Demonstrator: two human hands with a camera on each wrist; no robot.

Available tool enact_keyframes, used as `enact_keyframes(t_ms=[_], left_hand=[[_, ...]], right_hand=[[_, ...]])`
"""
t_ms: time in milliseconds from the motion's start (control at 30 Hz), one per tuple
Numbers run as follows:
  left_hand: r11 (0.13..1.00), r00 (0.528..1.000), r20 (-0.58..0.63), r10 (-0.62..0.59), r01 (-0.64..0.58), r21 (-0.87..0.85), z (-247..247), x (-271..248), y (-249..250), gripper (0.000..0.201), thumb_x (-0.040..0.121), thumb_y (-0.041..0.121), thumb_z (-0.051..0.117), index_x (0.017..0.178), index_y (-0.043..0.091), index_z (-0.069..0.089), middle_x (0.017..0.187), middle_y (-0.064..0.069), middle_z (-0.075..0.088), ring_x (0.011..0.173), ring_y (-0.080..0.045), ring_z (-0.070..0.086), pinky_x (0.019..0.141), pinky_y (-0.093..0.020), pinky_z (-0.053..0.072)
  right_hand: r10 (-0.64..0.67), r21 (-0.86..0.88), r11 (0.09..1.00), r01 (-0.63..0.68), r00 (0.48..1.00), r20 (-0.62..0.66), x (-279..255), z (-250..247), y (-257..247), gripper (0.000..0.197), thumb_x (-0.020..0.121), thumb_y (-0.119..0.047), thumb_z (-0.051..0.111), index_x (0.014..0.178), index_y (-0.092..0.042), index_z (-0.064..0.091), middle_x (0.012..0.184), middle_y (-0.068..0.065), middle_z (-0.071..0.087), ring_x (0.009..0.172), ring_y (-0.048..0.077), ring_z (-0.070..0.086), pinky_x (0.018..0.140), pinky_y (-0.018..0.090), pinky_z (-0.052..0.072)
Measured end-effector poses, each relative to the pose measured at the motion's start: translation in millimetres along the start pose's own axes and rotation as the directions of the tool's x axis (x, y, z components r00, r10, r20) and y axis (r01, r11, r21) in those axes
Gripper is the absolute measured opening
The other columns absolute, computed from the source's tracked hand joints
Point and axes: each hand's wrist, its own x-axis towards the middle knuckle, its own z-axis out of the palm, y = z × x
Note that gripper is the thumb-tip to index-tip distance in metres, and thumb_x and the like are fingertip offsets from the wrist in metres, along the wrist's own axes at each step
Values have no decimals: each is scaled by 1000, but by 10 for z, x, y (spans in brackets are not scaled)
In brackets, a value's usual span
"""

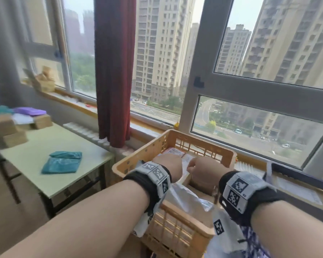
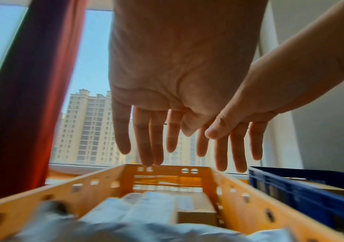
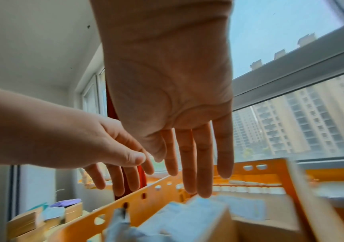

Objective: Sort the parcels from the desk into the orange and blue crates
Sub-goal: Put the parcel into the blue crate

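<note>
The orange crate stands under the window and holds white bagged parcels and a brown carton. Both my hands hover side by side above the crate. My left hand has straight, spread fingers and holds nothing. My right hand is likewise flat and empty, its fingertips just over a white parcel. The blue crate sits directly right of the orange one. On the desk at left lie two teal bag parcels, several brown boxes and a purple parcel.
A dark red curtain hangs between the desk and the crates. The window sill runs behind them, with a radiator below. A white patterned bag hangs over the orange crate's near right corner.
</note>
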Motion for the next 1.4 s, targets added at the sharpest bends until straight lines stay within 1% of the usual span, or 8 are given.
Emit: enact_keyframes(t_ms=[133,267,367,500,833,1067,1167,1400], left_hand=[[993,993,-46,-104,102,-61,27,-187,-861,30,95,14,42,121,12,57,122,-10,62,110,-29,60,84,-36,47],[961,970,-55,-238,226,-161,94,-496,-1755,31,92,15,44,119,13,60,124,-10,61,112,-31,59,90,-40,49],[910,931,-52,-362,341,-237,179,-735,-2398,33,90,13,44,118,14,61,125,-10,60,115,-31,57,93,-38,48],[800,863,-9,-505,464,-381,369,-1000,-3157,35,90,11,43,120,17,59,128,-7,57,118,-29,55,97,-36,45],[595,735,43,-676,580,-556,848,-1290,-4168,27,93,17,45,114,20,62,123,-4,61,113,-24,56,96,-33,46],[498,661,71,-747,627,-599,970,-1083,-4891,26,95,14,46,113,13,65,124,-8,62,116,-26,56,96,-32,46],[468,642,105,-759,651,-597,1045,-817,-5213,24,95,14,48,109,10,67,121,-10,63,114,-28,57,94,-32,46],[409,626,210,-751,691,-597,1354,-13,-5867,27,95,18,45,115,17,64,124,-4,61,115,-25,56,93,-29,45]], right_hand=[[-128,78,989,129,991,-24,178,162,-703,29,101,-30,47,111,-14,69,101,2,72,92,18,68,88,35,57],[-147,190,970,150,989,-27,377,390,-1470,24,100,-31,51,102,-14,68,97,5,72,90,21,69,85,37,58],[-174,274,944,182,983,-56,457,593,-2044,23,97,-31,53,95,-17,71,88,2,72,84,20,69,82,41,59],[-226,383,893,237,971,-74,505,912,-2678,19,95,-29,55,96,-21,72,93,-3,70,89,17,66,86,38,56],[-265,488,844,221,964,21,935,1522,-3676,18,93,-24,56,100,-17,71,92,2,72,88,23,68,85,42,58],[-281,593,784,185,957,73,1583,1854,-4284,17,93,-19,56,98,-10,69,82,8,73,79,26,73,76,42,61],[-278,605,781,158,955,108,1926,1952,-4504,15,96,-20,53,100,-14,66,84,7,72,81,26,73,70,38,61],[-238,619,780,87,957,165,2857,2191,-4908,11,96,-18,56,89,-18,65,81,4,70,79,25,72,77,43,61]])
